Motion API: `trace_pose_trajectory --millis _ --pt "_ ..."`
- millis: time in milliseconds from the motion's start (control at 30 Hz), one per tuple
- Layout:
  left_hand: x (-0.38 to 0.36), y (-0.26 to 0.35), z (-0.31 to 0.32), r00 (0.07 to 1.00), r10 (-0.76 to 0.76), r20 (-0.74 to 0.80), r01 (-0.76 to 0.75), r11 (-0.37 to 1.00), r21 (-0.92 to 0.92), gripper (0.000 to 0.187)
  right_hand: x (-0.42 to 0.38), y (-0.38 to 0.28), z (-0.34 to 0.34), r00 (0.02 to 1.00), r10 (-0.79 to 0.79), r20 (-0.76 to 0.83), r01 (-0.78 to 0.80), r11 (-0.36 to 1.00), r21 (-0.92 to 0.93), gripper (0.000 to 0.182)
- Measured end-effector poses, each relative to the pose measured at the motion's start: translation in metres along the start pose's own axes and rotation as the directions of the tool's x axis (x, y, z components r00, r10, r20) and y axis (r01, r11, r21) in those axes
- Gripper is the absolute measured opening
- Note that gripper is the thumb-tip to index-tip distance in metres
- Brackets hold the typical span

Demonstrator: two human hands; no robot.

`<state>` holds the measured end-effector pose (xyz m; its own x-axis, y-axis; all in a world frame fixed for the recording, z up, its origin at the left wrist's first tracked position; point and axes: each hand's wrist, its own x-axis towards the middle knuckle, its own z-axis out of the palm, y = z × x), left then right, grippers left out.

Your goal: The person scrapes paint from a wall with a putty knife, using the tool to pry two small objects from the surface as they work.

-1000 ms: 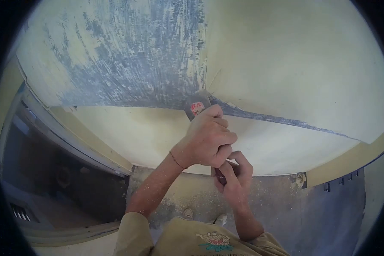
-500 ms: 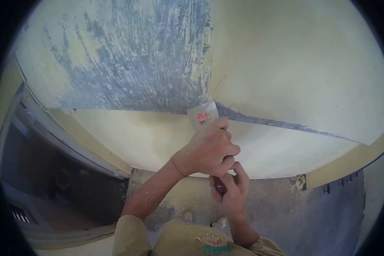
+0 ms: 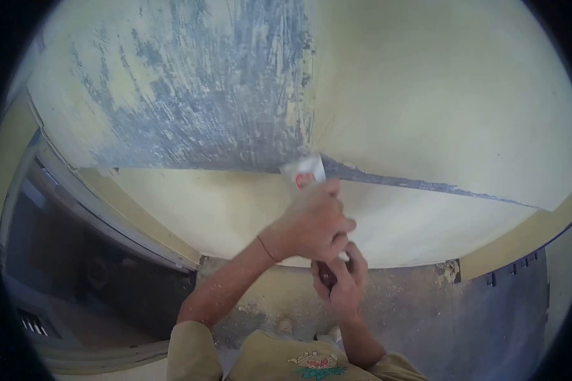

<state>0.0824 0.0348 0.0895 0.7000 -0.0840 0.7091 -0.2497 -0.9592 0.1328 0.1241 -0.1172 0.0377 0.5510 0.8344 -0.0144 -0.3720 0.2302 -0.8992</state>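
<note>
My left hand is closed around a scraper, just below its flat metal blade with a red mark. The blade's top edge lies against the wall, at the lower border of a grey scraped patch. Lower down, my right hand is closed around a dark red part that looks like the scraper's handle end. A small white bit shows between the two hands. My fingers hide most of the handle. Slight motion blur softens the left hand and the blade.
Smooth cream paint covers the wall to the right, with a narrow grey strip along its lower border. A dark doorway or window opening is at left. Pale flecks dot the concrete floor around my shoes.
The view has shifted slightly. The scraper's blade stays at nearly the same place on the wall and looks more blurred. Both hands keep their hold.
</note>
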Motion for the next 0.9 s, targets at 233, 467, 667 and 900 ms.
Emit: trace_pose_trajectory --millis 233,467,667,900 --pt "-0.001 0.002 0.001 0.998 -0.014 0.059 0.015 1.000 -0.011 0.017 0.004 -0.012 0.004 0.996 0.040 0.079 -0.046 0.996 0.077 0.014" --pt "0.007 -0.005 -0.006 0.999 0.029 0.040 -0.030 0.999 0.016 0.016 -0.002 -0.012 0.010 0.996 0.089 -0.026 -0.087 0.994 0.062 0.011" --pt "0.023 -0.011 -0.030 1.000 0.020 -0.011 -0.019 0.998 0.059 0.016 0.017 -0.029 0.020 0.995 -0.087 0.058 0.090 0.994 -0.065 0.014" --pt "-0.098 -0.001 0.067 0.879 -0.476 -0.017 0.435 0.816 -0.381 0.004 -0.022 0.042 -0.052 0.976 0.217 0.003 -0.206 0.930 -0.304 0.019"
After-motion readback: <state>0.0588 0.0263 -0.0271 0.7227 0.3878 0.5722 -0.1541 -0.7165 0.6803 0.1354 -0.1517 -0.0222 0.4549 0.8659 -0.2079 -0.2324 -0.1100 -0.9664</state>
